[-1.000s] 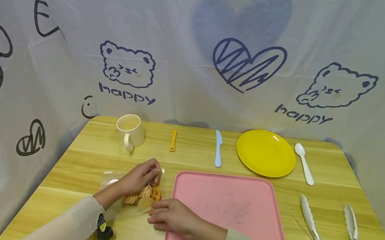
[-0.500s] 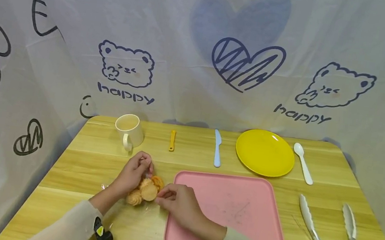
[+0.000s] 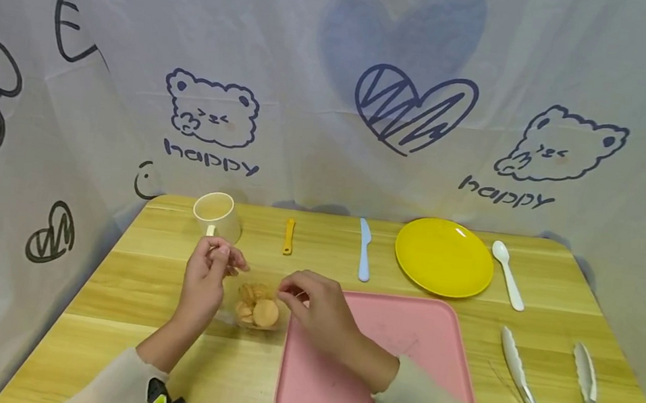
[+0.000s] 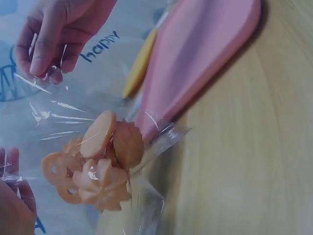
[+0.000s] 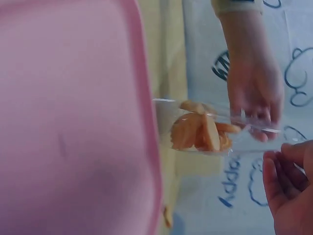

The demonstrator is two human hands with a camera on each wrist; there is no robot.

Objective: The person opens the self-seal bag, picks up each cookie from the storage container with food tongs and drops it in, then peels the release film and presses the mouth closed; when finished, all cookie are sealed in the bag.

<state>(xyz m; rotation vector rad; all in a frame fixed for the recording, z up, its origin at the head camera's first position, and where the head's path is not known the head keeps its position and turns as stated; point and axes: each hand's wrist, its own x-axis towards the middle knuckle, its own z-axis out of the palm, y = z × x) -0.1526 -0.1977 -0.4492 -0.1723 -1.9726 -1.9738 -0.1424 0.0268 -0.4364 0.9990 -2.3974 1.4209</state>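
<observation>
A clear plastic bag (image 3: 256, 305) of round orange-brown biscuits (image 3: 258, 304) hangs just above the light wooden bench (image 3: 164, 289), held up between two hands beside the left edge of a flat pink plastic tray (image 3: 396, 347). The biscuits sit bunched in the bottom of the bag; in the left wrist view they show as ring shapes and plain discs pressed together (image 4: 95, 164). The left hand (image 3: 207, 281) pinches the bag's top edge at its left side, fingers (image 3: 220, 257) curled together on the film. The right hand (image 3: 315, 306) pinches the opposite edge, thumb and forefinger closed on the plastic, its forearm lying over the tray's near left part. The right wrist view shows the film stretched between the two hands (image 5: 254, 95), with the biscuits (image 5: 200, 132) hanging below the stretched edge.

Behind the hands, near the back of the bench, stand a cream ceramic mug (image 3: 215, 216), a small orange plastic stick-shaped utensil (image 3: 289, 236), a pale blue plastic knife (image 3: 364, 249), a round yellow plastic plate (image 3: 444, 257) and a white plastic spoon (image 3: 508, 275), set in a row from left to right. A pair of metal tongs (image 3: 555, 395) lies at the right of the tray, arms spread apart. A white cloth printed with dark blue bears and hearts (image 3: 339, 81) surrounds the bench.
</observation>
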